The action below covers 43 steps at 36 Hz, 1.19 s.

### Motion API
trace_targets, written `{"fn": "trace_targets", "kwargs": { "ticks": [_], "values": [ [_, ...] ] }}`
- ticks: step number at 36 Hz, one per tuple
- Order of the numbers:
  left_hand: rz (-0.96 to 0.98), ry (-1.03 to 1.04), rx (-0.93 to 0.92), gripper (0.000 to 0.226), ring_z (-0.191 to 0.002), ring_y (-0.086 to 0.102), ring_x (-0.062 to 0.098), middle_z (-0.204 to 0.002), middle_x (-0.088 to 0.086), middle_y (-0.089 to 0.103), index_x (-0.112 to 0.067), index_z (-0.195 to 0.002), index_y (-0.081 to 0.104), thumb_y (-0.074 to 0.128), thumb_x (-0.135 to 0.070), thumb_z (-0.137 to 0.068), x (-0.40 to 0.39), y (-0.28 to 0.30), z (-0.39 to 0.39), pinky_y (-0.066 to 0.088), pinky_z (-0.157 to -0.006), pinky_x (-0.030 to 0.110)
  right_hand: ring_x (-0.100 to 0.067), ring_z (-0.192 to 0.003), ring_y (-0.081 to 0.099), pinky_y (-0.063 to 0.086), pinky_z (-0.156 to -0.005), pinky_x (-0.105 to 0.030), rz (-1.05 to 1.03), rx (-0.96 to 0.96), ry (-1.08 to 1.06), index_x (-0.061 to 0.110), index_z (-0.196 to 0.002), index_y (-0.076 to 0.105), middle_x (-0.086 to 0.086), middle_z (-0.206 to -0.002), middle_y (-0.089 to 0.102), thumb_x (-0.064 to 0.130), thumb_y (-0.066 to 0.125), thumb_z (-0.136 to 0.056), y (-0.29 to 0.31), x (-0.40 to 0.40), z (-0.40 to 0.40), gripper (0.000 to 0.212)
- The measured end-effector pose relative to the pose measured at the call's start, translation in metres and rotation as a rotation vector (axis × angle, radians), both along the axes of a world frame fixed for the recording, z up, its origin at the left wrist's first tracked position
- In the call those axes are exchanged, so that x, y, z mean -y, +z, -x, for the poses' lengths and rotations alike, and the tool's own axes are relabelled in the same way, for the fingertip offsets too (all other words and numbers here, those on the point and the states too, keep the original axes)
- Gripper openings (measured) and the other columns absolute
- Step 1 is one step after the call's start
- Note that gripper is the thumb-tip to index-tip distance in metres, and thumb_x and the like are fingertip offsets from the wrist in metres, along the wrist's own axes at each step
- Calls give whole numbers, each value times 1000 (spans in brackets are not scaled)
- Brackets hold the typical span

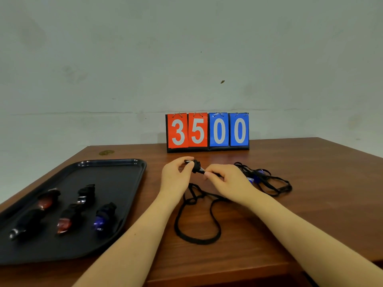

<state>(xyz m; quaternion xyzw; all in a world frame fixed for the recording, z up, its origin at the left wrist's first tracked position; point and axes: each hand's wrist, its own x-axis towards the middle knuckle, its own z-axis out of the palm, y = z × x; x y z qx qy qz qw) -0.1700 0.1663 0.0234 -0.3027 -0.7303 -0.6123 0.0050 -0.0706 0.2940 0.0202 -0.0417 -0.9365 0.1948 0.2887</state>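
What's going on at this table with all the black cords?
A person seems to be wrapping a black cord around a small bundle. Their left hand holds one end and their right hand pinches the other, while the cord's loose loop lies on the wooden table. Five wound bundles lie in the black tray to the left. Tangled cords sit to the right, and a scoreboard behind reads 3500.

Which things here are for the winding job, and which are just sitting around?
In the job: half-wound black cord bundle in left hand and right hand; black plastic tray; five wound bundles; tangled black cords.
Lying about: red-and-blue flip scoreboard; round gold sticker.
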Motion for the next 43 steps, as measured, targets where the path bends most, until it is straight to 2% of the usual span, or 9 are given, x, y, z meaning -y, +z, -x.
{"fn": "trace_targets", "kwargs": {
  "ticks": [8, 10, 15, 20, 25, 30, 36, 40, 43],
  "values": [
    [-69, -2, 37, 17, -100, 54, 3, -101, -12, 63, -28, -105, 65, 53, -18, -97, 7, 0, 1, 38, -83, 17, -3, -78, 57, 42, -73, -13, -177, 26, 87, 23, -96, 68, 10, -85, 66, 27, 51, -98, 1, 15, 1, 18],
    [-60, 0, 47, 18, -101, 54, 4, -101, -12, 63, -26, -108, 66, 53, -18, -97, 6, 0, 0, 38, -86, 20, -1, -77, 56, 39, -72, -10, -150, -6, 81, 22, -97, 69, 12, -84, 64, 26, 51, -98, 0, 12, 0, 18],
    [49, -57, -21, 20, -97, 56, 3, -100, -13, 62, -23, -111, 68, 56, -19, -95, 3, 1, -1, 40, -79, 15, -1, -81, 59, 46, -75, -17, -70, -66, 18, 24, -97, 68, 13, -87, 67, 26, 51, -97, 3, 4, -1, 17],
    [99, -216, 5, 18, -100, 59, 4, -100, -16, 65, -34, -101, 67, 56, -21, -95, 5, 3, -3, 45, -86, 20, 1, -76, 58, 46, -72, -14, 116, -121, -75, 23, -95, 69, 16, -79, 63, 26, 55, -96, 9, -6, -4, 14],
    [-58, -333, 151, 20, -100, 65, 5, -104, -10, 72, -27, -108, 70, 56, -21, -95, 5, 4, -11, 50, -88, 23, -1, -73, 59, 46, -63, -6, 342, -203, -63, 26, -84, 66, 6, -77, 66, 26, 57, -94, 13, -8, -5, 13],
    [-326, -439, 475, 19, -100, 68, 11, -105, 1, 73, -16, -108, 69, 55, -12, -95, 4, 7, -15, 53, -84, 23, 5, -64, 54, 44, -60, -6, 477, -234, -2, 20, -80, 66, 7, -70, 60, 25, 55, -96, 14, -6, -5, 20],
    [-518, -461, 660, 23, -102, 68, 15, -107, 8, 73, -7, -113, 67, 54, -7, -95, 2, 7, -12, 52, -93, 30, 1, -73, 57, 44, -72, -18, 409, -126, -24, 22, -85, 68, 10, -81, 66, 23, 50, -98, 1, -5, 5, 22],
    [-519, -418, 667, 23, -105, 67, 18, -108, 10, 72, -5, -115, 66, 53, -7, -95, 1, 3, -10, 52, -93, 31, -4, -92, 61, 45, -83, -21, 278, -37, -43, 25, -92, 68, 8, -95, 69, 29, 47, -99, -6, -2, 8, 23],
    [-454, -325, 608, 24, -105, 66, 16, -111, 9, 70, -7, -116, 66, 56, -9, -94, 0, 2, -7, 52, -93, 29, -4, -98, 60, 45, -88, -22, 161, 43, -36, 22, -109, 67, 9, -105, 67, 29, 46, -100, -7, -1, 8, 24]
  ]
}}
